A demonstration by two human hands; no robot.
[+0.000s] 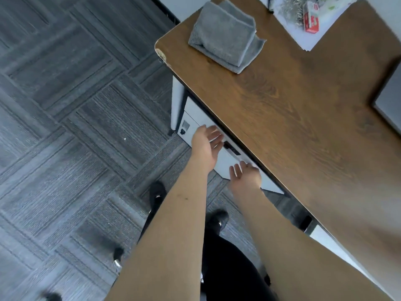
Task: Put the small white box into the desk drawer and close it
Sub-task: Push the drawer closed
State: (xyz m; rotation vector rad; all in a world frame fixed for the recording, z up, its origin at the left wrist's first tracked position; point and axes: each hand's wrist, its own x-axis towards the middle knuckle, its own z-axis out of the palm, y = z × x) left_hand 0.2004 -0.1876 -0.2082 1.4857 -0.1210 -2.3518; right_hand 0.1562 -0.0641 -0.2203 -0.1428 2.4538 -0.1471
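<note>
Wooden desk point(293, 118) overhangs white drawer point(225, 159); grey towel point(225, 35) lies on top.

Both bare forearms are reaching forward and down, running roughly parallel. The left hand point(206, 144) is extending further out, palm turned inward toward the right, fingers spread loosely and thumb apart, gripping nothing. The right hand point(246, 174) is sitting nearer, back of the hand facing up, fingers splayed and slightly curled, also empty. The hands are staying apart, not touching.
</note>
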